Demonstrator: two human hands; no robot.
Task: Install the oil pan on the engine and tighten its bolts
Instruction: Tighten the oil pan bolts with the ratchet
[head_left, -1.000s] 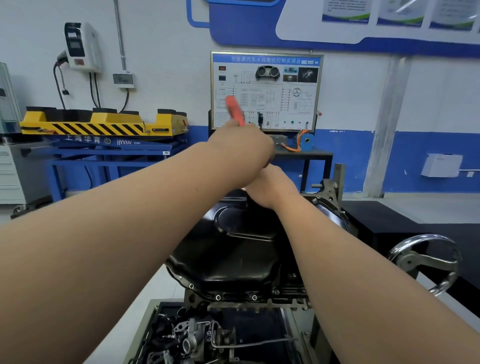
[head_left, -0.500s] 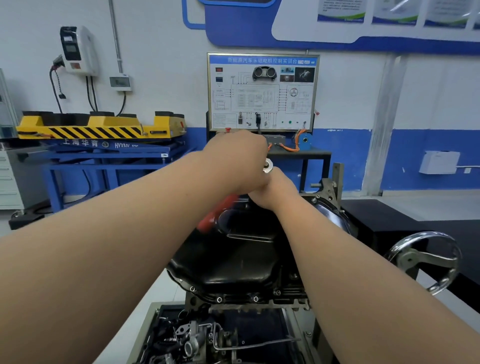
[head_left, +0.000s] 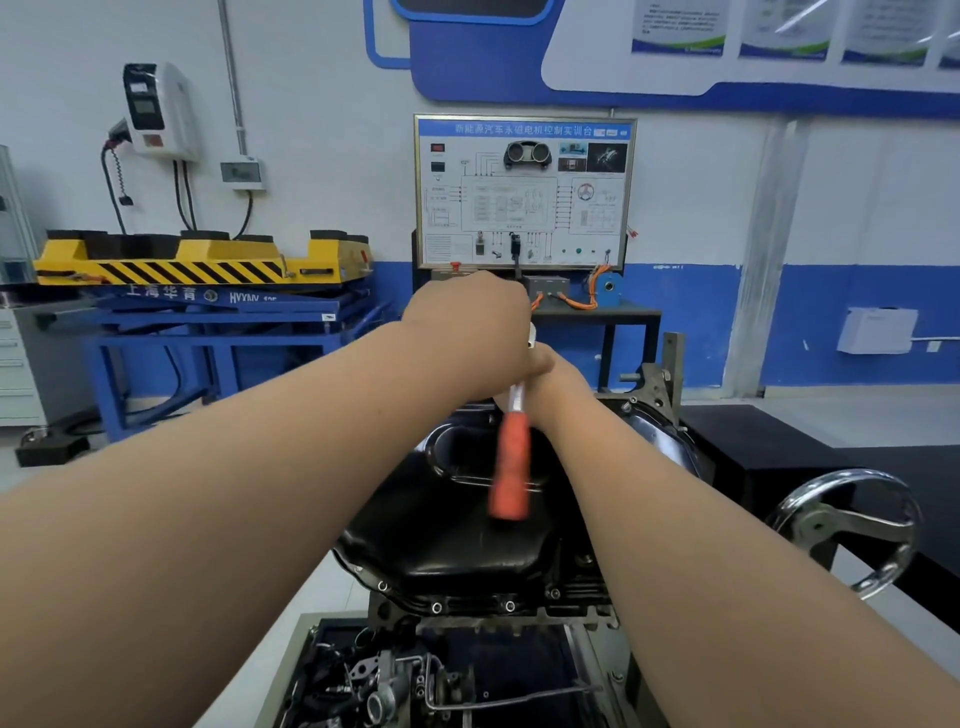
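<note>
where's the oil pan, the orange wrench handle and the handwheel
oil pan (head_left: 441, 540): head view, black bottom face.
orange wrench handle (head_left: 511, 467): head view, middle of the orange part.
handwheel (head_left: 828, 525): head view, grey hub plate.

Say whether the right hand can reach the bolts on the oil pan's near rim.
Probably yes: the bolts lie uncovered; the right hand, by the ratchet in the left hand, need only draw back.

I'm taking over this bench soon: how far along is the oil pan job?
The oil pan already sits on the engine, with bolts in its near flange. In hand: the left hand grips the orange-handled ratchet at the pan's far edge, the right hand beside it. Left: the far bolts; whether the near ones are tight cannot be told.
</note>
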